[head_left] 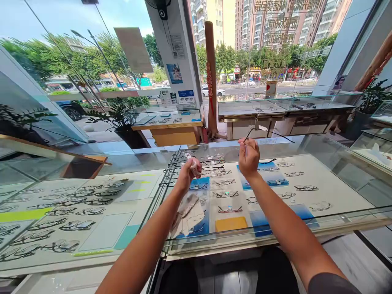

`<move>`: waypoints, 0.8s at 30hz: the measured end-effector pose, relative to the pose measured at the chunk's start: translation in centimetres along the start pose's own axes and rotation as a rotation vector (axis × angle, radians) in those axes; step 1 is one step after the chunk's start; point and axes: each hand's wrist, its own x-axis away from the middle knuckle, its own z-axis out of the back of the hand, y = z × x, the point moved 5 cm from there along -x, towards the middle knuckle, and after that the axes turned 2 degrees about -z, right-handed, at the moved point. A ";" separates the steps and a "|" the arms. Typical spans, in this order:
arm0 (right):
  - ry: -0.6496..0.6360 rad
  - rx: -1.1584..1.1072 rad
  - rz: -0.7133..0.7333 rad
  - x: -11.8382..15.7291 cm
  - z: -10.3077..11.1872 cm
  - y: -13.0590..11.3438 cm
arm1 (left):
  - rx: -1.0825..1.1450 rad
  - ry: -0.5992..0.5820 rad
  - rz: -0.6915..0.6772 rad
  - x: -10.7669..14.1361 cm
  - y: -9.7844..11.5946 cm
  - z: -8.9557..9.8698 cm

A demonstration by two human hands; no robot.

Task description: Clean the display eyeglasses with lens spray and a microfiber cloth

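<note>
1. Pinching a thin black eyeglass frame (266, 134), right hand (248, 157) fingers closed, above the glass counter (337, 192).
2. Left hand (188, 173) at its 9 o'clock, fist gripping a small white object (193, 163).
3. Cloth (188, 212) at 6 o'clock of left hand.

head view | worn at head height, aimed forward and down | glass display counter (275, 222) seen close, arms outstretched over it | street windows beyond

Glass counter (306, 222) w/ display case below. On top, just below left hand (189, 173): crumpled cloth (189, 212). Under glass, rows of eyeglass frames (228, 194) beneath both hands; orange pad (231, 223) nearer the person.
</note>
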 end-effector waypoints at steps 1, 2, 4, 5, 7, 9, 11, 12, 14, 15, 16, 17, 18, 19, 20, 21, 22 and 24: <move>-0.069 -0.070 -0.012 0.7 -0.6 -0.9 | 0.069 -0.007 0.019 0.2 0.3 0.8; -0.141 -0.140 -0.037 1.4 -1.2 -1.8 | 0.137 -0.016 0.035 0.3 0.7 1.4; -0.255 -0.261 -0.087 2.6 -2.1 -3.2 | 0.248 -0.039 0.063 0.4 1.5 2.2; -0.306 -0.312 -0.108 3.1 -2.4 -3.7 | 0.291 -0.049 0.077 0.4 1.9 2.4; -0.394 -0.398 -0.152 3.7 -2.9 -4.3 | 0.356 -0.070 0.109 0.5 2.5 2.5; -0.484 -0.471 -0.199 4.2 -3.3 -4.5 | 0.400 -0.100 0.130 0.7 2.9 2.2; -0.562 -0.536 -0.245 4.6 -3.7 -4.7 | 0.414 -0.138 0.147 1.1 2.9 1.5; -0.595 -0.568 -0.269 4.9 -3.9 -4.8 | 0.404 -0.150 0.151 1.2 2.8 1.1; -0.681 -0.628 -0.327 5.4 -4.3 -4.9 | 0.342 -0.133 0.131 1.3 2.4 0.6; -0.732 -0.660 -0.358 5.6 -4.5 -5.1 | 0.292 -0.103 0.104 1.3 2.2 0.4; -0.784 -0.693 -0.388 5.9 -4.7 -5.2 | 0.230 -0.063 0.065 1.3 2.0 0.3; -0.833 -0.727 -0.412 6.2 -4.9 -5.4 | 0.162 -0.016 0.020 1.3 1.8 0.3; -0.874 -0.759 -0.430 6.5 -5.0 -5.6 | 0.093 0.024 -0.024 1.2 1.6 0.2; -0.902 -0.787 -0.442 6.7 -5.1 -5.8 | 0.024 0.052 -0.064 1.2 1.4 0.2; -0.919 -0.807 -0.449 6.8 -5.2 -6.1 | -0.046 0.066 -0.100 1.2 1.3 0.0; -0.932 -0.821 -0.453 6.9 -5.2 -6.3 | -0.116 0.069 -0.134 1.2 1.2 -0.1; -0.943 -0.828 -0.455 7.1 -5.2 -6.5 | -0.183 0.068 -0.165 1.3 1.2 -0.3; -0.961 -0.834 -0.456 7.2 -5.3 -6.9 | -0.297 0.069 -0.226 1.3 1.2 -0.5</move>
